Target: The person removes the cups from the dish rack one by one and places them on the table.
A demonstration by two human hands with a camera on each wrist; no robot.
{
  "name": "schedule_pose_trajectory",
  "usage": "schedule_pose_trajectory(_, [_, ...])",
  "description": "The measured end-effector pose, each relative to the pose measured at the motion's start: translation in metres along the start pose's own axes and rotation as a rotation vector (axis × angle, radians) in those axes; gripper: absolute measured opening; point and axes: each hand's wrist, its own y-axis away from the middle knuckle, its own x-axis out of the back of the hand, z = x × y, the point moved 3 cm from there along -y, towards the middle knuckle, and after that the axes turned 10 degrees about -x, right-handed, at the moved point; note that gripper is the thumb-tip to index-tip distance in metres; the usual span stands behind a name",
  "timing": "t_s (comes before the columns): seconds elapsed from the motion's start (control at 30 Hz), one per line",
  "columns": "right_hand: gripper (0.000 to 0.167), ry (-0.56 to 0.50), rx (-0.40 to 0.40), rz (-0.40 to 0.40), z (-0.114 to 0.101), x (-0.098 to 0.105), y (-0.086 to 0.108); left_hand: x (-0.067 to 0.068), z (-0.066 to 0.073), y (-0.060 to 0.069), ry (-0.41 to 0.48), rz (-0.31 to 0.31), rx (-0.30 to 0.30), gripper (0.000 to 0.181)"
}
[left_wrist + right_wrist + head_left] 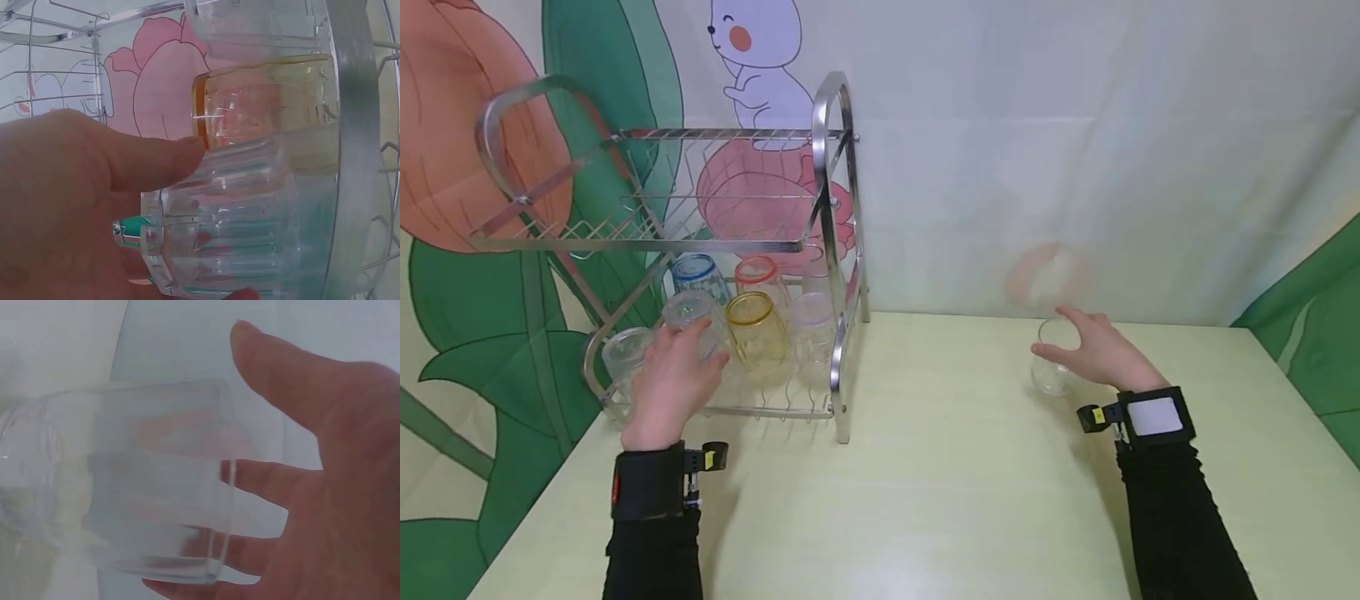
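Observation:
In the head view my left hand (676, 375) reaches into the rack's lower tier. It holds a clear ridged glass (231, 219), thumb along one side and a fingertip showing on the other. A yellow glass (758, 333) stands right beside it, and another clear glass (625, 354) is to the hand's left. Over on the right, my right hand (1101, 350) is spread around a clear smooth glass (144, 487) that stands on the table. Its thumb sticks out apart from the glass, while the other fingers lie behind and beside the rim.
The two-tier metal rack (838, 333) stands at the back left of the pale table (925, 500). Also on its lower tier are a blue-rimmed glass (694, 271), a red-rimmed glass (760, 273) and a pale purple glass (812, 329). A printed curtain (962, 167) hangs behind.

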Motion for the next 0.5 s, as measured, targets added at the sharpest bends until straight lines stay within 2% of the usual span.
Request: schedule_pose_trajectory(0.5, [0.091, 0.005, -0.016, 0.078, -0.008, 0.026, 0.02, 0.002, 0.012, -0.003, 0.024, -0.016, -0.004, 0.056])
